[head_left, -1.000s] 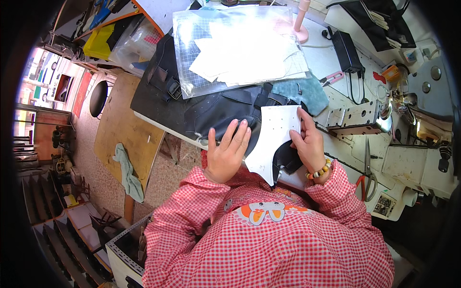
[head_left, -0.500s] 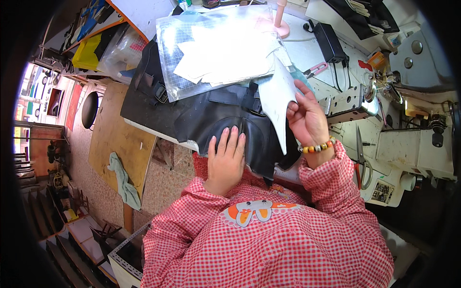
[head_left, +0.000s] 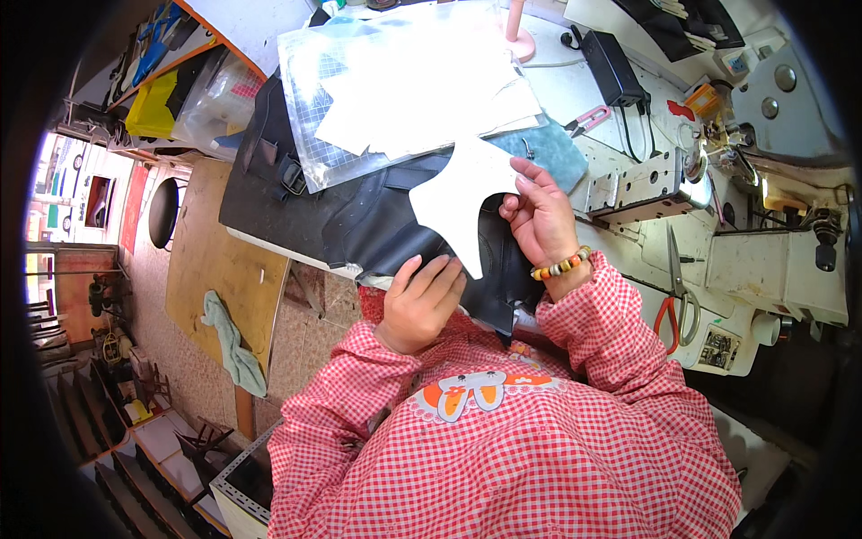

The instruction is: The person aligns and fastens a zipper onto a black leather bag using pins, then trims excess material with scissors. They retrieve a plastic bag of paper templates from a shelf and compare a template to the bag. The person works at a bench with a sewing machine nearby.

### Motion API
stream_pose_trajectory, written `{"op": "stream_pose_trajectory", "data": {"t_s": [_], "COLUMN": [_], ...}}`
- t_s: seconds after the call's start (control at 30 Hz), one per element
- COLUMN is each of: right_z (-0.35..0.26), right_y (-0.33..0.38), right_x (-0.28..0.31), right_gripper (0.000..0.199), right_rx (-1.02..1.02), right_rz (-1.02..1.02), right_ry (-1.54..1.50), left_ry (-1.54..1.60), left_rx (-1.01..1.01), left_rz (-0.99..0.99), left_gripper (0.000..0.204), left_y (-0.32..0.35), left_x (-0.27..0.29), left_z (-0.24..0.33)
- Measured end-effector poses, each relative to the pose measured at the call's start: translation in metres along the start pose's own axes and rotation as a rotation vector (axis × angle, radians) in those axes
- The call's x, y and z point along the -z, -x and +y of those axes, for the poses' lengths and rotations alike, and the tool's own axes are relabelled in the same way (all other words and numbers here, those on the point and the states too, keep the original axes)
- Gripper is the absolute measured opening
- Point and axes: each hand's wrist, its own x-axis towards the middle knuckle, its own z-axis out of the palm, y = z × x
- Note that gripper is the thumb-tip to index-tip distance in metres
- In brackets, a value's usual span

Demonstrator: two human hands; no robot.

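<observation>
Between the thumb and fingers of my right hand [head_left: 544,214] is the edge of a white cut-out pattern piece [head_left: 460,193], curved, with a pointed tail aimed toward me. It lies over a black leather piece [head_left: 382,235] with straps and a buckle. My left hand [head_left: 420,304] rests on the near edge of that leather, its fingers slightly bent and a little apart, close by the pattern's pointed tip. Beyond, a stack of white pattern sheets [head_left: 404,99] covers a clear gridded plastic sheet [head_left: 310,157]; glare washes out their detail.
A sewing machine [head_left: 772,117] stands at the right, its metal arm [head_left: 642,189] reaching toward my right hand. Large scissors [head_left: 678,292] and pink thread snips [head_left: 588,119] lie on the white table, near a black power box [head_left: 612,67]. A teal cloth [head_left: 552,153] sits behind the pattern.
My right hand has moved left, swinging the white pattern piece flatter over the black leather. My left hand has shifted slightly nearer me, its fingers now more bent. The view has tilted slightly.
</observation>
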Motion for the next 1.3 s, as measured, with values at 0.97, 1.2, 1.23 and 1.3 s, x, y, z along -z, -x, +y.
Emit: {"op": "stream_pose_trajectory", "data": {"t_s": [0.97, 1.2, 1.23, 1.3], "right_z": [-0.002, -0.002, -0.003, -0.003], "right_y": [0.000, 0.002, 0.003, 0.005], "right_x": [0.010, 0.004, 0.003, 0.001], "right_gripper": [0.026, 0.026, 0.026, 0.030], "right_rx": [-0.035, -0.018, -0.023, -0.017], "right_rz": [-0.123, -0.124, -0.073, -0.082], "right_ry": [-0.109, -0.078, -0.057, -0.033], "left_ry": [0.090, 0.086, 0.086, 0.087], "left_rx": [0.331, 0.334, 0.332, 0.330], "left_rz": [0.161, 0.166, 0.164, 0.159], "left_gripper": [0.025, 0.024, 0.024, 0.024], "left_y": [0.023, 0.023, 0.023, 0.023], "left_x": [-0.032, -0.031, -0.031, -0.030], "left_z": [0.022, 0.023, 0.023, 0.023]}}
